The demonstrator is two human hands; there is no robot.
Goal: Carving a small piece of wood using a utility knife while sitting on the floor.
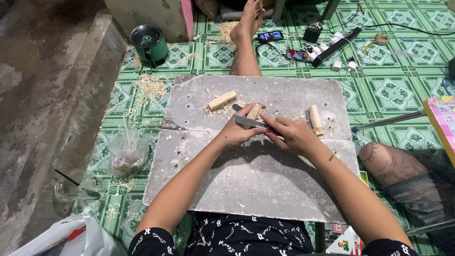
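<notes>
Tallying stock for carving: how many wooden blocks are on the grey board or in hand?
3. One wooden block lies on the grey board at upper left, one at right, and one is in the left hand. Shavings may hide smaller bits.

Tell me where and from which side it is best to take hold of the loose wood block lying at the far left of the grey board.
Probably grip the wood block across its two long sides near the middle, coming from above. It lies flat and slanted on the grey board, apart from the left hand, with bare board on both long sides.
</notes>
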